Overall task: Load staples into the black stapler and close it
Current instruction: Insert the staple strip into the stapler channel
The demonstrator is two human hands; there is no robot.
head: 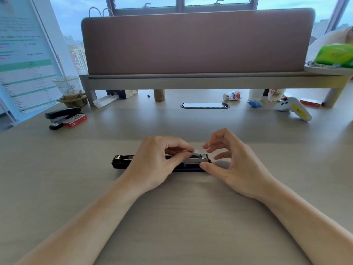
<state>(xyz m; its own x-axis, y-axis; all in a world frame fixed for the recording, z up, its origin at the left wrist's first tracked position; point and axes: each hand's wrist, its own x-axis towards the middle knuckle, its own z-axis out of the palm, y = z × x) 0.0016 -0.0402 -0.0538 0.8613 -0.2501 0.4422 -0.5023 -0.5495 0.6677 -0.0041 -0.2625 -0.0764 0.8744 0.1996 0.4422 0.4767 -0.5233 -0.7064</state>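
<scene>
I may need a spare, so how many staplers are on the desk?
2: one black stapler lies open under both hands at centre; a second stapler rests at far left beside a red box.

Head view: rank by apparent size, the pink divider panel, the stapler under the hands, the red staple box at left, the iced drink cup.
1. Divider panel, by far.
2. Stapler, partly hidden by hands, and nearest the camera.
3-4. Drink cup and staple box look similar; not ranked.

The worktop (pixel 172 217) looks like pale, matt wood laminate with a fine grain. The black stapler (pixel 122 163) is glossy plastic, its open channel (pixel 196 158) bright bare metal. The divider panel (pixel 196 43) behind looks like soft, matt cloth.
</scene>
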